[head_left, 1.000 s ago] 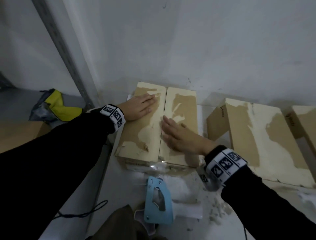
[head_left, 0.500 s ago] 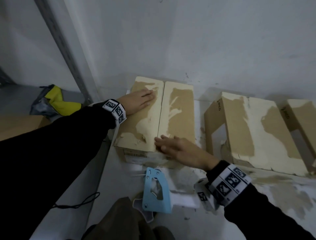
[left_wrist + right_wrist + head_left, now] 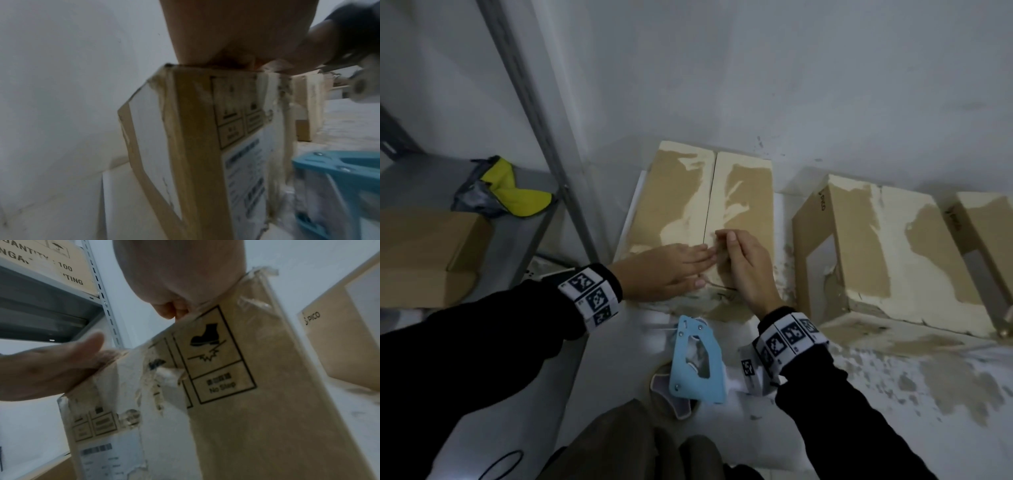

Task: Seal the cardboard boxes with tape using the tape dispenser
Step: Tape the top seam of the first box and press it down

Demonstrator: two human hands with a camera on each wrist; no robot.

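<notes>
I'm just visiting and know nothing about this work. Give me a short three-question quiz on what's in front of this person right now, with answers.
1. True or false: the light blue plastic tape dispenser is held in a hand.
2. Which hand lies flat, fingers straight, on the brown cardboard box with the closed centre seam? A) left hand B) right hand
3. Fill in: the yellow and grey cloth lies on the metal ____ at the left.

Key
1. False: it lies on the white surface in front of the box, with neither hand on it.
2. A. The right hand's fingers are curled at the seam; what they pinch is unclear.
3. Shelf.
</notes>
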